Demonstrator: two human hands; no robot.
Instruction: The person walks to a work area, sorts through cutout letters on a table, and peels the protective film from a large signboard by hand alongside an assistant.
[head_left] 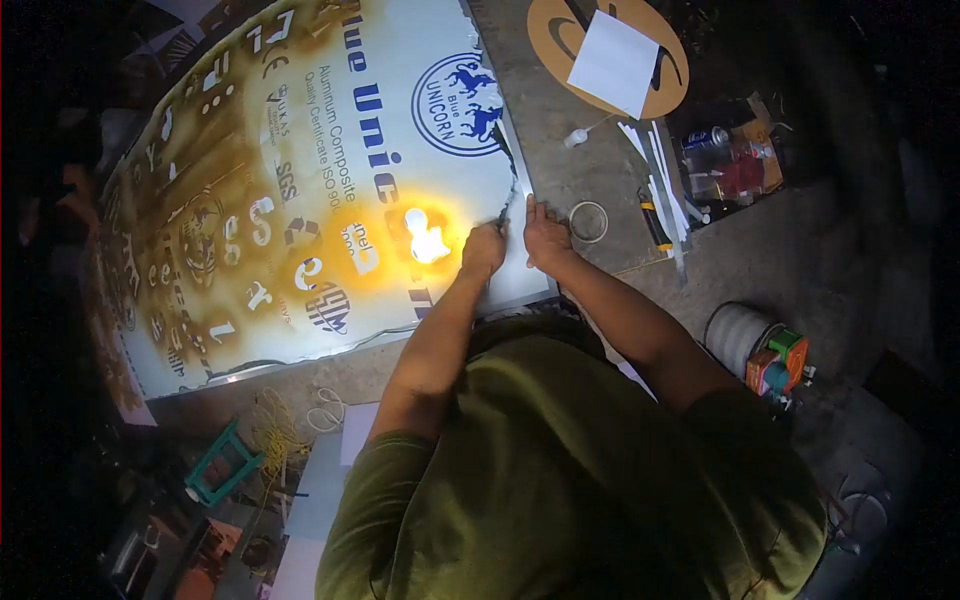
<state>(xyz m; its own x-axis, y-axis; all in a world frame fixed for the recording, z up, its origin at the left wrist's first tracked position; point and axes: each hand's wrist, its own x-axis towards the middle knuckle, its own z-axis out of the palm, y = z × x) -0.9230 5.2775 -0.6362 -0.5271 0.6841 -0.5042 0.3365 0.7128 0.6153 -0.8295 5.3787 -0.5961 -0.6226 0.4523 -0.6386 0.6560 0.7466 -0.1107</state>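
A large panel [545, 285] lies across the work table, covered by a printed white-and-blue protective film [440, 185] with brown spray stains and letter-shaped patches. The film's right and near edges are ragged and curl up, baring a strip of panel along the border. My left hand [484, 250] is closed in a fist at the film's right edge, where the curled dark edge runs into my fingers. Just right of it, my right hand [546, 237] rests on the panel's bare right border with fingers stretched out. A bright glare spot lies left of my left hand.
Right of my hands are a roll of tape [588, 222], a yellow-and-black cutter [655, 220] and white strips [665, 175]. Farther back lies a round tan board [545, 40] under a white sheet [614, 62]. A green stool [222, 465] stands at lower left.
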